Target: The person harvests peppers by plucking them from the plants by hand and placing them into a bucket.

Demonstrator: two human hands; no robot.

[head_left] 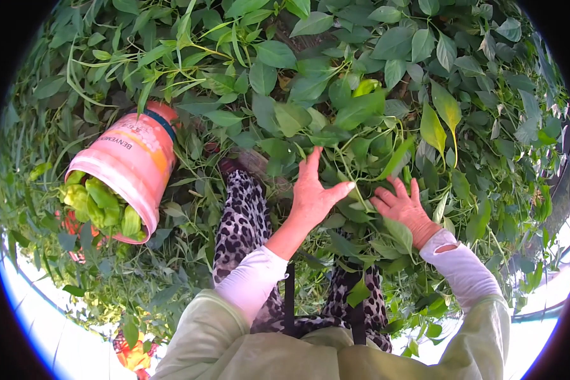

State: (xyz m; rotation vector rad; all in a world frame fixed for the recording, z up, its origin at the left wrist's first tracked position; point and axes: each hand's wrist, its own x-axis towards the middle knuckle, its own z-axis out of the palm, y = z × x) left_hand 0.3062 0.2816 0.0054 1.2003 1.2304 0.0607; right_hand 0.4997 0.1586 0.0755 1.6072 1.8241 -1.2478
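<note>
My left hand point(311, 193) reaches into a leafy green pepper plant point(354, 130), its index finger stretched up and its thumb out to the right beside a thin stem point(347, 166). The hand is open. Close by on the right, my right hand point(404, 210) has its fingers spread among the leaves, also open, with some fingertips partly behind foliage. No picked pepper shows in either hand. A pink bucket point(123, 161) lies tilted on the plants at the left, its mouth toward me, holding several pale green peppers point(101, 204).
Dense foliage surrounds my hands on all sides. Two yellowing leaves point(434, 130) hang right of my hands. My legs in spotted trousers point(242, 221) stand among the plants. An orange and red thing point(133, 358) lies at the lower left, before a bright white surface point(76, 345).
</note>
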